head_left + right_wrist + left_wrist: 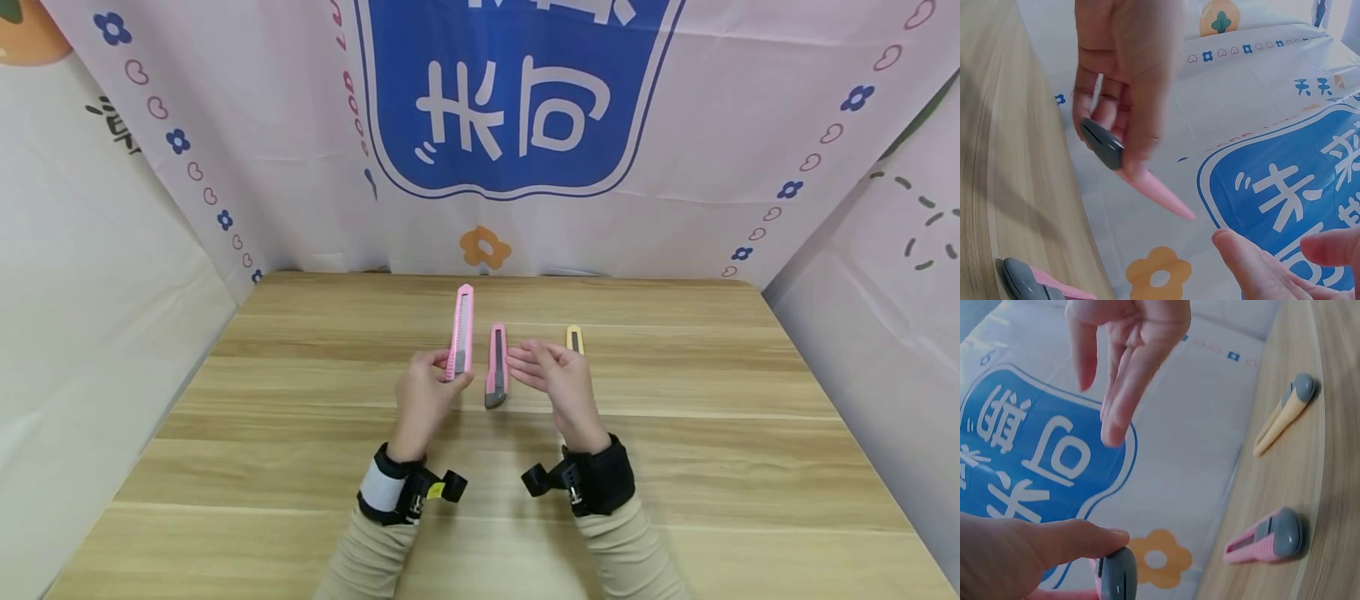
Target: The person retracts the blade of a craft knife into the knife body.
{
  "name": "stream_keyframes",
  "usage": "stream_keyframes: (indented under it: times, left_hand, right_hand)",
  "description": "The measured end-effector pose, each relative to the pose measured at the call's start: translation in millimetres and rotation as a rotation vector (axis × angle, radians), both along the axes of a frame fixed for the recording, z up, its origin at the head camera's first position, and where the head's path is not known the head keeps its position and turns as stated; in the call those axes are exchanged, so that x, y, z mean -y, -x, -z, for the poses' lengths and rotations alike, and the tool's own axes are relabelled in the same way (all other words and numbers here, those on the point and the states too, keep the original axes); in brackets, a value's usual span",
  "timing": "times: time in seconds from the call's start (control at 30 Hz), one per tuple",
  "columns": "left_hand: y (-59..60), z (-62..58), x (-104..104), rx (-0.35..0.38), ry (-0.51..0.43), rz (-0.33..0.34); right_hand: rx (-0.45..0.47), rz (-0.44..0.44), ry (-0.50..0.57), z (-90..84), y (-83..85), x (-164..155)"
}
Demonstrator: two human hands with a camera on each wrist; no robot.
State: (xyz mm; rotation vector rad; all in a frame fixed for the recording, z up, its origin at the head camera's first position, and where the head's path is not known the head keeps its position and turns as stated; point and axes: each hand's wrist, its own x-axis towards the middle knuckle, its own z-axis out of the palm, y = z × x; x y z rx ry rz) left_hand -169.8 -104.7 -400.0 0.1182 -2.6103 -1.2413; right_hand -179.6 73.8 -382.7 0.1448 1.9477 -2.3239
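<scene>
My left hand pinches a pink utility knife by its grey end, thumb on one side and fingers on the other. The right wrist view shows that knife raised above the table. A second pink utility knife with a grey end lies on the table between the hands. My right hand holds nothing; its fingers extend toward the left, over the table near the second knife. Partly hidden behind the right hand in the head view is a yellow utility knife, seen whole in the left wrist view.
The wooden table carries the knives. At its back edge hangs a white printed cloth with a blue sign and an orange flower. Pale cloth walls stand at both sides. Each wrist wears a black camera strap.
</scene>
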Motion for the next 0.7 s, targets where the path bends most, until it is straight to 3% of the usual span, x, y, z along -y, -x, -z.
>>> stream_keyframes:
  times: [0.47, 0.7]
  left_hand:
    - [11.8, 18.7, 27, 0.030, 0.123, -0.108]
    - [15.7, 27.1, 38, 0.118, 0.153, -0.152]
  right_hand:
    - [0.014, 0.026, 0.008, 1.7, 3.1, -12]
    - [0.008, 0.056, 0.032, -3.6, 5.3, -29]
